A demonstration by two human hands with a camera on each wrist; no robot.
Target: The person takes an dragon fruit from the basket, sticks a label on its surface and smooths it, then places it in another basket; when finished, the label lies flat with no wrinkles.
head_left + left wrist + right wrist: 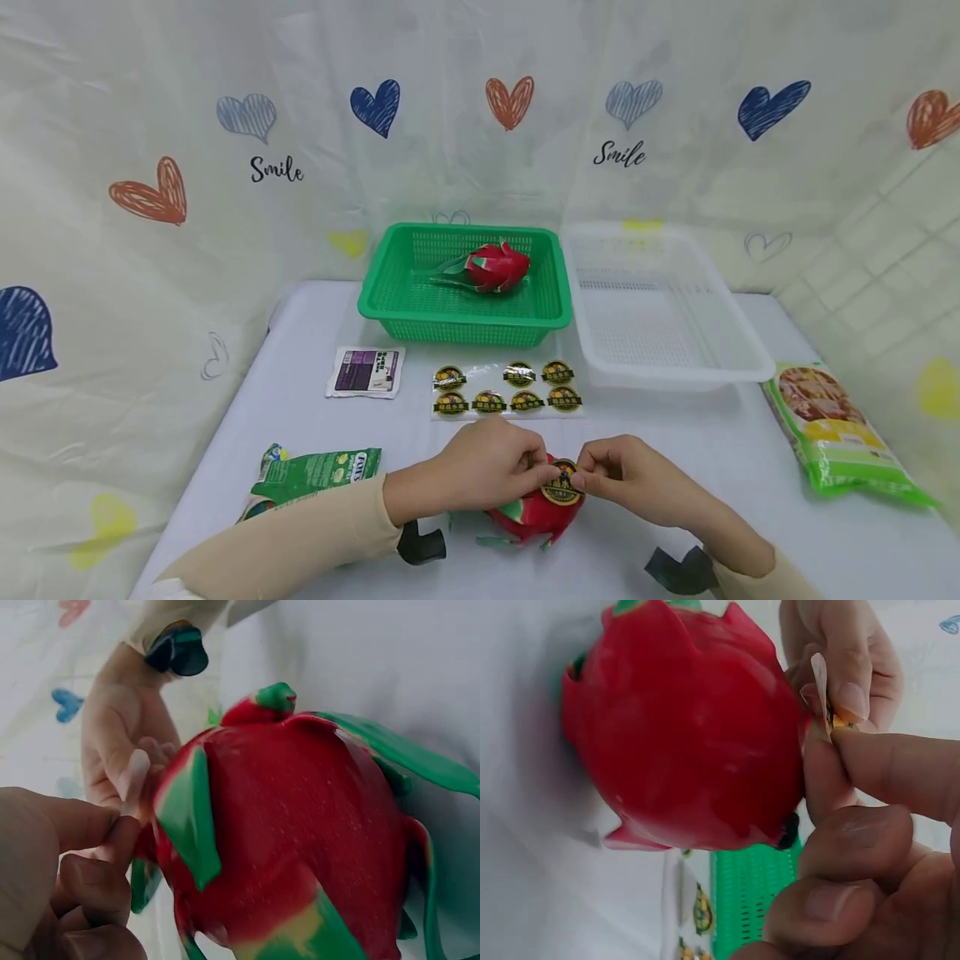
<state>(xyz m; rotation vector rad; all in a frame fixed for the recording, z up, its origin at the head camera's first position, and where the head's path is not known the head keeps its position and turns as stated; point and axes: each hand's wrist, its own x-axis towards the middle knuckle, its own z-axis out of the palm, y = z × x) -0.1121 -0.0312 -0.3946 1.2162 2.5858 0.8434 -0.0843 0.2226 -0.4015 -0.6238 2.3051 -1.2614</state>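
A round black and gold sticker [562,483] is pinched at its edges between both hands, just over a red dragon fruit [528,515] with green-tipped scales lying on the table. My left hand [491,467] grips the sticker's left edge between thumb and forefinger. On the opposite edge, my right hand [637,479] pinches it the same way, other fingers curled. Seen edge-on in the right wrist view, the sticker [821,690] stands close beside the fruit [690,727]. Behind the hands lies a sheet of matching stickers [489,402], with one gap in its upper row.
A green basket [465,327] at the back holds another dragon fruit [497,267]. Right of it stands a white basket [675,371]. A purple and white packet [366,372] and a green bag [315,471] lie left; a food bag [836,425] lies right.
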